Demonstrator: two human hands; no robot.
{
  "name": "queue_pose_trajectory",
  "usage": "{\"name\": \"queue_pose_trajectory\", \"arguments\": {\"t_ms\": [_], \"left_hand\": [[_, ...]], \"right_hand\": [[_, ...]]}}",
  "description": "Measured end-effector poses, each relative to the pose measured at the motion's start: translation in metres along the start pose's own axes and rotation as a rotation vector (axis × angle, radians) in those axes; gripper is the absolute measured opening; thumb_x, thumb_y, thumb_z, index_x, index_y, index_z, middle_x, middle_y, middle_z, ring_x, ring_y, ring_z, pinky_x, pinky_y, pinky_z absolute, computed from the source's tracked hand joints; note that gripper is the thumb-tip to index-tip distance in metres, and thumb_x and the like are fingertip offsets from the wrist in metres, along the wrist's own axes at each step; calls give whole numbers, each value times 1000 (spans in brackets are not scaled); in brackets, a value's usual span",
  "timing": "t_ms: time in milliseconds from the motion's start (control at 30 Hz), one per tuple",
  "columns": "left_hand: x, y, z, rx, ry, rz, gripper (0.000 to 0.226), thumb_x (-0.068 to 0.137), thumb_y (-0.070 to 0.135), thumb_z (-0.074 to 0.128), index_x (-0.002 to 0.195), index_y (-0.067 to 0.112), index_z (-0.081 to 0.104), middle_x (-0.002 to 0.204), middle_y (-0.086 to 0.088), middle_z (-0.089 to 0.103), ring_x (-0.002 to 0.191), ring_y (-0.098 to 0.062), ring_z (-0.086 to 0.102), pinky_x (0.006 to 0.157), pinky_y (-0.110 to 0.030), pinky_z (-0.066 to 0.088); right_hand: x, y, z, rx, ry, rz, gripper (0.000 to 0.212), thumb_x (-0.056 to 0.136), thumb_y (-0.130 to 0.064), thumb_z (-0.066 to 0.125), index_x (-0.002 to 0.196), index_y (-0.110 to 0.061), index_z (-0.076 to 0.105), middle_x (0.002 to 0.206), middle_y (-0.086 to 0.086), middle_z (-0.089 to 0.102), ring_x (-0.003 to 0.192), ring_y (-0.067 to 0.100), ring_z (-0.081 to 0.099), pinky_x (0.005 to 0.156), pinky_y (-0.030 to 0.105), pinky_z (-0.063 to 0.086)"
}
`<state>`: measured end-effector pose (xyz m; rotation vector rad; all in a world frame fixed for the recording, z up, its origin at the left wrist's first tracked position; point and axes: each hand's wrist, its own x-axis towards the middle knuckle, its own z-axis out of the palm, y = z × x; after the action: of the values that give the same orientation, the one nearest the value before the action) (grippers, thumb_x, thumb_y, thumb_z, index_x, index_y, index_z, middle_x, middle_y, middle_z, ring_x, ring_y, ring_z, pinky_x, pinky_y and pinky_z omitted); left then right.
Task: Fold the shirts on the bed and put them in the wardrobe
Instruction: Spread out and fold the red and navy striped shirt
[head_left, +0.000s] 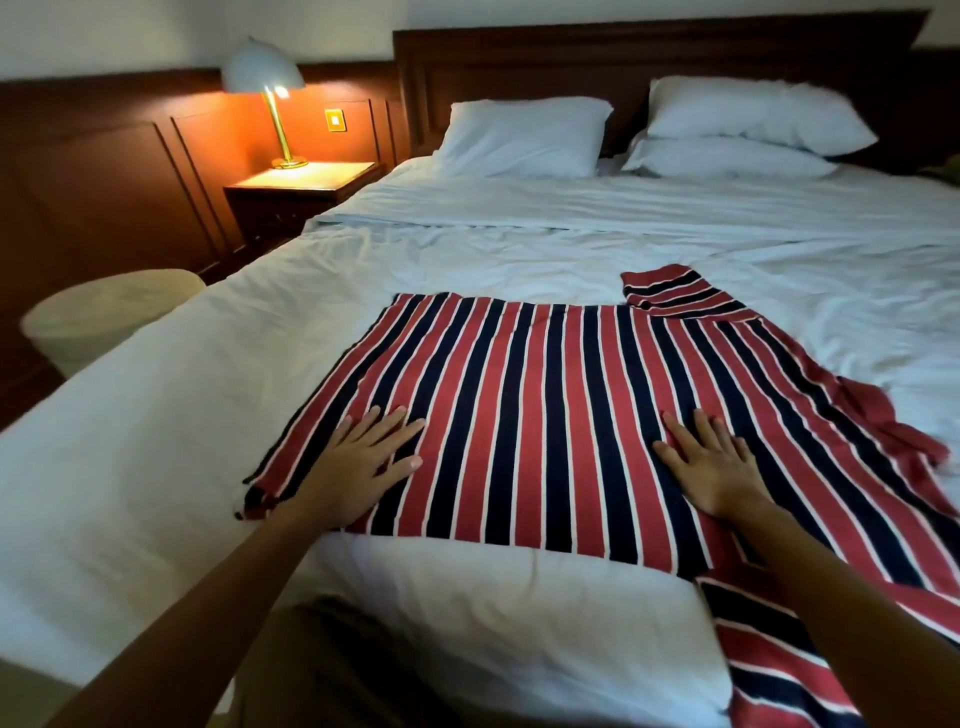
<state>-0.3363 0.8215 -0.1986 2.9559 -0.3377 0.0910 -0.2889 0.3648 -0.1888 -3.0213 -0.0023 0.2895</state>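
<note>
Bed (519, 244): white sheets, fills most of the frame, dark wooden headboard (623, 52) along the top.

Striped shirt (545, 415): red, navy and white, spread flat on the bed at lower centre. One sleeve (670, 293) lies on the sheet at its upper right; the other end trails off the bed edge at lower right.

Pillows: one (524, 137) at upper centre, two stacked (753, 114) at upper right.

Bin (104, 317): cream, at middle left beside the bed; contents cannot be seen.

Bedside table (301, 182), upper left, carries a lit lamp (262, 67).

Left grip (358, 462): fingers straight and spread, palm pressed flat on the shirt's left part near its edge.

Right grip (711, 467): likewise flat and spread, pressing the shirt's right part. The shirt lies under both palms; neither holds any cloth.
</note>
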Motion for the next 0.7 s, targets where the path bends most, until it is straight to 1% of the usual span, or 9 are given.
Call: {"name": "queue_pose_trajectory", "arguments": {"t_ms": [67,133,200,267,333,400,500,633,700], "left_hand": [[-12,-18,2,-11,-4,-34,75,88,83,4,154,50,16,165,15,7,155,-13,1,124,-40,1],[-15,-41,-5,22,-46,-159,80,85,84,6,156,48,14,165,14,5,155,-15,3,125,-43,8],[0,-58,-18,165,-116,-369,91,85,83,-1,158,35,22,166,1,19,152,-25,21,123,-46,20],[29,-50,-37,265,-116,-519,107,79,80,-13,153,23,39,155,-14,41,141,-34,39,117,-51,31],[58,-14,-47,231,-52,-477,96,87,76,-5,156,20,32,160,-17,30,148,-37,27,122,-54,18],[81,35,-41,36,-30,-254,77,97,71,13,160,27,15,167,-6,6,154,-31,3,122,-49,0],[106,90,-5,-52,-175,-27,74,92,78,13,157,44,7,166,6,-5,154,-25,-7,122,-50,-8],[155,57,22,30,-209,-265,86,81,89,5,156,48,-7,166,3,-16,151,-39,-16,117,-61,-14],[181,29,17,94,-208,-421,89,80,90,4,155,45,-13,164,-4,-22,148,-48,-17,113,-66,-15]], "right_hand": [[-7,2,0,16,1,1,64,99,-60,12,156,-39,-9,165,5,-13,152,24,-14,123,48,-3],[-14,3,0,38,10,7,63,99,-60,12,155,-39,-10,165,5,-11,152,23,-12,123,47,-3],[-19,2,-2,28,5,15,64,99,-61,12,155,-39,-9,166,6,-8,152,24,-10,123,48,-2],[-18,-4,-5,18,3,51,65,99,-61,15,157,-36,-2,166,9,-1,152,31,-6,121,53,-2],[-10,-17,-11,38,53,71,66,99,-62,18,158,-33,10,165,10,6,151,36,-1,119,56,-1],[3,-36,-14,82,97,-8,67,98,-64,19,157,-33,14,166,7,5,152,35,-4,120,54,-3],[29,-58,-7,107,28,-145,72,95,-67,13,158,-33,1,166,1,-8,151,27,-14,121,48,-7],[81,-48,-6,28,30,-77,94,71,-79,-11,153,-35,-15,164,5,-17,150,27,-18,120,47,-11],[109,-38,-11,-22,29,-17,94,70,-80,-13,153,-33,-18,163,8,-19,150,26,-18,119,48,-11]]}}
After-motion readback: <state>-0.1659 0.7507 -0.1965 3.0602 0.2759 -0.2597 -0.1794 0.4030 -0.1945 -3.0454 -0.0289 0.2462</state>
